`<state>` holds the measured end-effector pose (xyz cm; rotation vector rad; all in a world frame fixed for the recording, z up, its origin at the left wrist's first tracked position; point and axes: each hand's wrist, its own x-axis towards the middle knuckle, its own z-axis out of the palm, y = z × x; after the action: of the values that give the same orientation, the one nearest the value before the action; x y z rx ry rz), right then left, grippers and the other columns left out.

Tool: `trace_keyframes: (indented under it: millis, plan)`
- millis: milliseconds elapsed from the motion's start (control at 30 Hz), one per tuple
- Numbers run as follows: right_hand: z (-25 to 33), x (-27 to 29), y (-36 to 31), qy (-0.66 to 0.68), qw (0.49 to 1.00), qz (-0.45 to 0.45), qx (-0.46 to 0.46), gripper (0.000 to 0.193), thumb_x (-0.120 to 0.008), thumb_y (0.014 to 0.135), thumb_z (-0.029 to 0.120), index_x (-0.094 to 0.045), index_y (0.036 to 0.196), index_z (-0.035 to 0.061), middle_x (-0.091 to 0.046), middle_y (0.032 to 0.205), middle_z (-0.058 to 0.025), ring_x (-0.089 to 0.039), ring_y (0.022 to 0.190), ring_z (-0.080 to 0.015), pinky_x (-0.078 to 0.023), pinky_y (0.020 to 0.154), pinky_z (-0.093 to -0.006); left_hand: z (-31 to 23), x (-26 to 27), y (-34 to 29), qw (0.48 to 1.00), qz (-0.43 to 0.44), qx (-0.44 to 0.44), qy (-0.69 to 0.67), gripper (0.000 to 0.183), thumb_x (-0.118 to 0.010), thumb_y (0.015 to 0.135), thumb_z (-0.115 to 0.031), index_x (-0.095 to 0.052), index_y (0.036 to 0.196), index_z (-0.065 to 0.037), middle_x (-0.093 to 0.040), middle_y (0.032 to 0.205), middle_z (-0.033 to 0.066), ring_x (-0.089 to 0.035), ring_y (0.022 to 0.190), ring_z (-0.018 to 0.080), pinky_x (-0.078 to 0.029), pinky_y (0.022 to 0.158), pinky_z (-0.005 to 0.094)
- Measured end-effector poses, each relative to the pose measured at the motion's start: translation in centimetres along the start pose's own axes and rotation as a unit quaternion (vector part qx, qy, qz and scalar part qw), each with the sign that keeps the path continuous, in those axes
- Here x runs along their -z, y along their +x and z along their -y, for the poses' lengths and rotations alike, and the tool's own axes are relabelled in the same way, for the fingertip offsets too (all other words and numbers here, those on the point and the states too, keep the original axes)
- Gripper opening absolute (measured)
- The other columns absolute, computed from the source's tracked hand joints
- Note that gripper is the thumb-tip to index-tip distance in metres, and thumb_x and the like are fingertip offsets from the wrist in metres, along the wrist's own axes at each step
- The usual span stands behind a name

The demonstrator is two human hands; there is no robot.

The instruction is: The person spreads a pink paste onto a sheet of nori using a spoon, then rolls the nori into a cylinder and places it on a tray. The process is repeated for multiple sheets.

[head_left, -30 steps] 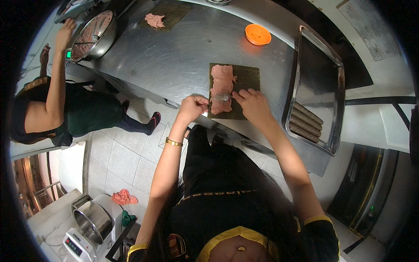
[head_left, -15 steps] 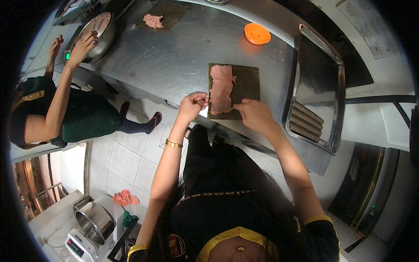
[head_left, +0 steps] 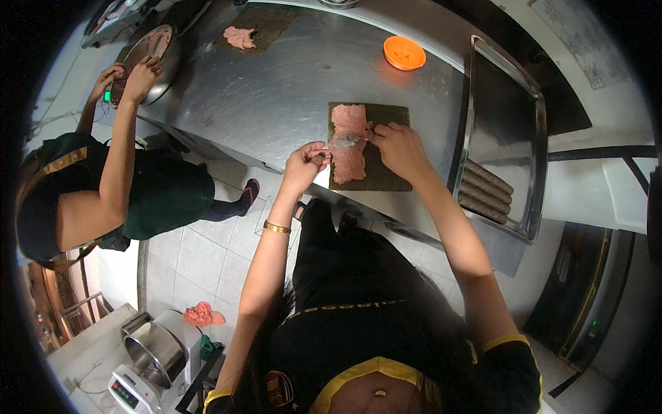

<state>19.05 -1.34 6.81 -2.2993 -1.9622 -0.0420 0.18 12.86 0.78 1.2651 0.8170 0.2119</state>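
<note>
A dark green seaweed sheet (head_left: 390,155) lies flat on the steel table in front of me, with a band of pink minced paste (head_left: 349,169) along its left half. My right hand (head_left: 398,148) is closed on a shiny, spoon-like spreader (head_left: 347,141), whose oval end rests on the middle of the paste. At the sheet's left edge, my left hand (head_left: 307,166) has its fingers curled together; whether they pinch the sheet or something small is hidden.
An orange bowl (head_left: 404,53) stands beyond the sheet. To the right, a metal tray (head_left: 496,110) holds several dark rolls (head_left: 485,193). Far left, a co-worker's hands (head_left: 143,79) are over a steel bowl (head_left: 169,69), near another seaweed sheet (head_left: 272,31) with paste.
My right hand has moved away from me, bringing the spreader from the sheet's near end to its middle. My left hand has barely moved. The co-worker's hands have come closer together.
</note>
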Motion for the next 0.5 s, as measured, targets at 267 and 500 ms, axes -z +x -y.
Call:
trace_keyframes:
  millis: [267,500]
  plan:
    - [-1.5,-0.8,2.7,-0.001,0.999,-0.027,-0.025,0.026,-0.060,0.079,0.011,-0.071,0.102,0.0141,-0.066,0.094,-0.0063,-0.065,0.086,-0.0277,-0.054,0.073,-0.0414,0.4,-0.1,0.1,1.000,0.000,-0.001,-0.005,0.034,-0.048,0.094,0.004,-0.051,0.128,0.006,-0.066,0.110,0.0110,-0.065,0.094,0.0129,-0.053,0.081,0.0230]
    - [-2.3,-0.6,1.9,0.026,0.990,-0.080,-0.110,0.027,-0.058,0.086,0.012,-0.070,0.109,0.0164,-0.063,0.087,-0.0080,-0.065,0.080,-0.0300,-0.053,0.068,-0.0425,-0.4,-0.9,0.4,0.999,-0.034,-0.031,-0.011,0.038,-0.048,0.095,0.001,-0.050,0.132,0.001,-0.063,0.121,0.0071,-0.061,0.099,0.0108,-0.051,0.084,0.0227]
